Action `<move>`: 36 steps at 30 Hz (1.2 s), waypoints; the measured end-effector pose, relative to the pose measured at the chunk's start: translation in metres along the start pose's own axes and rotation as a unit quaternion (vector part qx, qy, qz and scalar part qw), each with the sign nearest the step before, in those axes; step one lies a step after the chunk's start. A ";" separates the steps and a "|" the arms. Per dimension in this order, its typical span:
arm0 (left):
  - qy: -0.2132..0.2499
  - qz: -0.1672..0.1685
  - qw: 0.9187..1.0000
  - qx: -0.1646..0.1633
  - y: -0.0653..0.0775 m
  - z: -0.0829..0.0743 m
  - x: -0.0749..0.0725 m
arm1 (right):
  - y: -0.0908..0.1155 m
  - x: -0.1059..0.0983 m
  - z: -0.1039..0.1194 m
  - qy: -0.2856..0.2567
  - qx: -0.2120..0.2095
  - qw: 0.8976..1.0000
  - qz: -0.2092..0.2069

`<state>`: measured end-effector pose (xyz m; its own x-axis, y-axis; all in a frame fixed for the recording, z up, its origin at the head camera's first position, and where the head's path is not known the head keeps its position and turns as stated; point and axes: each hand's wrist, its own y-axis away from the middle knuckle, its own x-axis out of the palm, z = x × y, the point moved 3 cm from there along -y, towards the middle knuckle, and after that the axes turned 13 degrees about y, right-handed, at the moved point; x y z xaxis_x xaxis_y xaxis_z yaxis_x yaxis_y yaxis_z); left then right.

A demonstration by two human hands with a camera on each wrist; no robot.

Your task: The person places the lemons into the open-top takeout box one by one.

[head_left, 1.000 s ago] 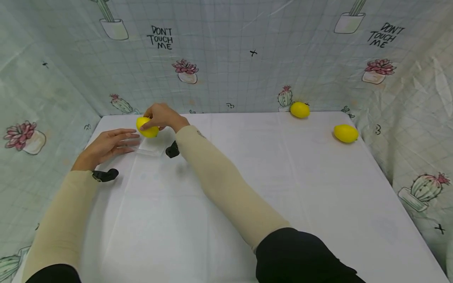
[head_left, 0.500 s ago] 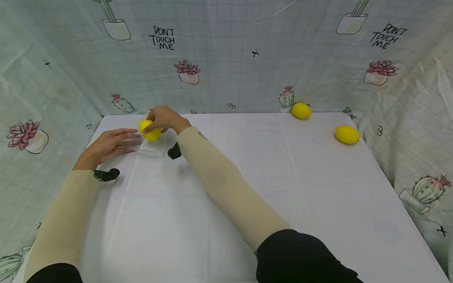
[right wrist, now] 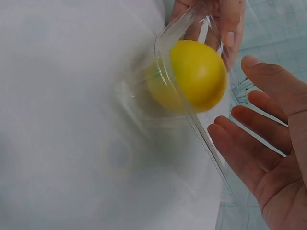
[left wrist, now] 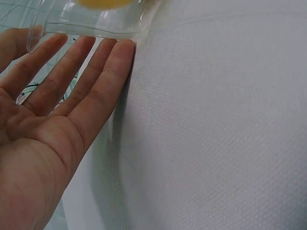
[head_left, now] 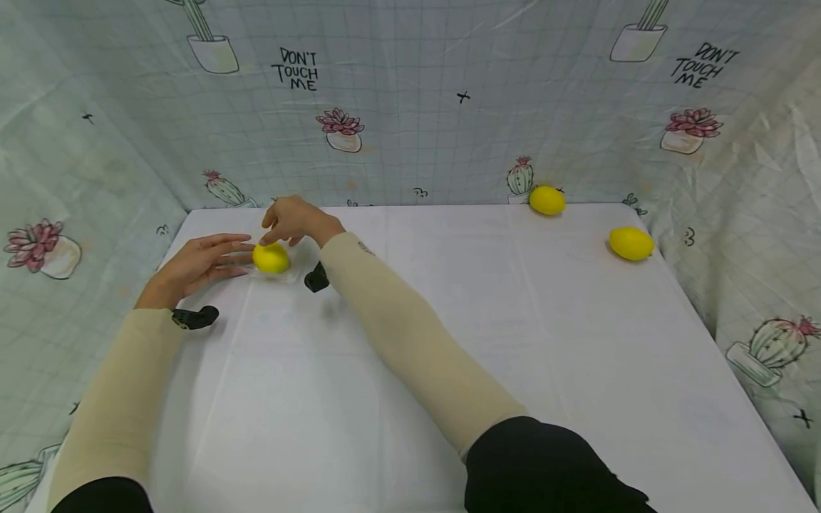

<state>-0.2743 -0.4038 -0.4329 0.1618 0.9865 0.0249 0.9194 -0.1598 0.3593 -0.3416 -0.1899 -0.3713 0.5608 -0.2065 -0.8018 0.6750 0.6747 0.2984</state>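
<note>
A yellow lemon (head_left: 272, 258) lies in a clear plastic container (left wrist: 91, 25) at the table's far left. In the right wrist view the lemon is partly inside the see-through walls, its upper part above the rim. My left hand (head_left: 199, 267) has straight fingers, and its fingertips touch the container's side. My right hand (head_left: 295, 219) hovers just over the lemon. Its fingers are spread and relaxed, holding nothing, as the right wrist view shows.
Two more lemons rest at the far right of the white table (head_left: 449, 320): one lemon (head_left: 547, 201) by the back edge, another lemon (head_left: 631, 244) near the right edge. A patterned curtain (head_left: 410, 107) hangs behind and along both sides.
The lemon that my right hand gripped above the container has dropped down into it. My right hand has let go, its fingers loosened. The left hand has hardly moved.
</note>
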 end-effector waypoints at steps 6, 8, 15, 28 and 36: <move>-0.018 0.004 1.000 0.007 -0.002 0.000 0.003 | 0.005 -0.002 -0.008 0.040 -0.039 0.998 -0.013; -0.021 0.002 1.000 0.008 -0.002 0.001 0.004 | 0.008 -0.004 -0.010 0.072 -0.064 0.995 -0.025; -0.040 -0.002 0.999 0.009 -0.002 0.002 0.004 | 0.033 -0.019 -0.025 0.148 -0.142 0.977 -0.066; -0.037 0.007 0.999 0.014 0.004 0.006 0.000 | 0.120 -0.022 -0.090 0.165 -0.168 0.966 -0.102; -0.018 0.014 1.000 0.016 0.001 0.006 -0.001 | 0.182 -0.013 -0.145 0.178 -0.124 0.969 -0.120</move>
<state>-0.2712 -0.4048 -0.4377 0.1996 0.9799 0.0012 0.9253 -0.1889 0.3287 -0.2952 0.0384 -0.3820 0.1713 -0.1522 -0.9734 0.6051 0.7959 -0.0179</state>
